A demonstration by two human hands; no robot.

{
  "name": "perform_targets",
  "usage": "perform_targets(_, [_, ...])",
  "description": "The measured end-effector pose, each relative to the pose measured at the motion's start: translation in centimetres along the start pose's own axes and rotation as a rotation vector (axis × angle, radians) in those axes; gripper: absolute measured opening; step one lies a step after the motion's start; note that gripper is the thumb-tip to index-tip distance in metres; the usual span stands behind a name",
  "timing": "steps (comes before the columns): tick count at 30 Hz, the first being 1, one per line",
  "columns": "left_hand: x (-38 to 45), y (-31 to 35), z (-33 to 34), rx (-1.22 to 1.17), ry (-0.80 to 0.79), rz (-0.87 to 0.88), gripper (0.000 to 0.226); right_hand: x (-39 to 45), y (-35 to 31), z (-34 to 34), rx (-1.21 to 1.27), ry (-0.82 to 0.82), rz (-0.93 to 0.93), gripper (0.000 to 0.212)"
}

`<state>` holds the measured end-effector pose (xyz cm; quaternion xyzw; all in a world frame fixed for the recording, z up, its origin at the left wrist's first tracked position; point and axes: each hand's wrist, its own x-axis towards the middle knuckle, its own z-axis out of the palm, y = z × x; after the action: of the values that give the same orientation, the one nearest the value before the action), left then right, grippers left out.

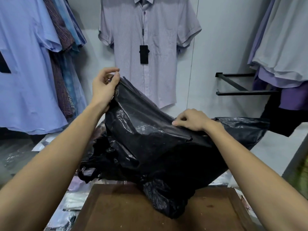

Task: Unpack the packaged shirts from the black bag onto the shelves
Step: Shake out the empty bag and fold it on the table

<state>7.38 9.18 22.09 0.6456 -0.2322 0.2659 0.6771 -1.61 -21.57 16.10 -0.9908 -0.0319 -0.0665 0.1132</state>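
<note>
At the far left a row of shirts is hung, at least four by the layers seen, the exact number not to be told; below them clear packets are spread beside the stool, too overlapped to be counted; the left hand is raised above these, its thumb and fingers pinched on the upper edge of the one black bag, which is lifted there to a peak; the bag is slumped across the stool's far side, below a single lilac shirt hung on the wall with one black tag; no packaged shirt can be seen inside the bag; the right hand is laid on the bag's lower edge, fingers curled and gripping the film; the step in hand is judged to be the opening of the mouth, best done by the two edges being drawn apart evenly, the thin film not being torn, and the weight being kept on the stool; at the right two black rails are fixed to the wall, and about three more shirts are hung.
</note>
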Motion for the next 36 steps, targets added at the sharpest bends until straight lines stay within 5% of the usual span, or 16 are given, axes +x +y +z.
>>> perform_targets(3, [0.2, 0.4, 0.0, -0.077, 0.048, -0.127, 0.013, 0.1, 0.8, 0.0, 0.166, 0.229, -0.030, 0.027])
perform_targets(6, [0.4, 0.5, 0.0, -0.051, -0.016, -0.412, 0.042, -0.2, 1.8, -0.6, 0.499, 0.427, -0.058, 0.024])
perform_targets(11, [0.3, -0.5, -1.2, 0.078, -0.207, -0.601, 0.096, -1.3, 2.9, -0.8, 0.539, 0.365, -0.109, 0.022])
perform_targets(17, [-0.1, 0.3, 0.4, 0.202, -0.355, -0.427, 0.011, -1.5, 3.6, -0.8, 0.536, 0.169, 0.035, 0.010])
perform_targets(24, [-1.0, 2.9, 4.8, 0.119, -0.640, -0.167, 0.013, 0.5, -5.3, -6.3, 0.709, 0.221, -0.089, 0.060])
perform_targets(26, [-1.5, 3.9, 6.0, 0.061, -0.701, -0.168, 0.020, 1.3, -7.2, -7.1, 0.640, 0.271, -0.155, 0.053])
perform_targets(28, [-1.3, 4.5, 6.2, -0.051, -0.615, -0.233, 0.038, 2.4, -7.7, -7.5, 0.571, 0.391, -0.193, 0.022])
perform_targets(31, [-0.9, 2.2, 4.2, -0.156, -0.354, -0.339, 0.041, 3.3, -7.1, -8.7, 0.656, 0.593, -0.137, 0.035])
perform_targets(34, [-2.6, -2.8, 1.5, 0.116, -0.371, -0.490, 0.018, 3.0, -5.6, -10.2, 0.778, 0.714, -0.049, 0.024])
perform_targets(36, [-4.4, -6.3, -0.2, 0.365, -0.446, -0.612, 0.024, 2.7, -4.4, -10.9, 0.810, 0.711, 0.011, 0.033])
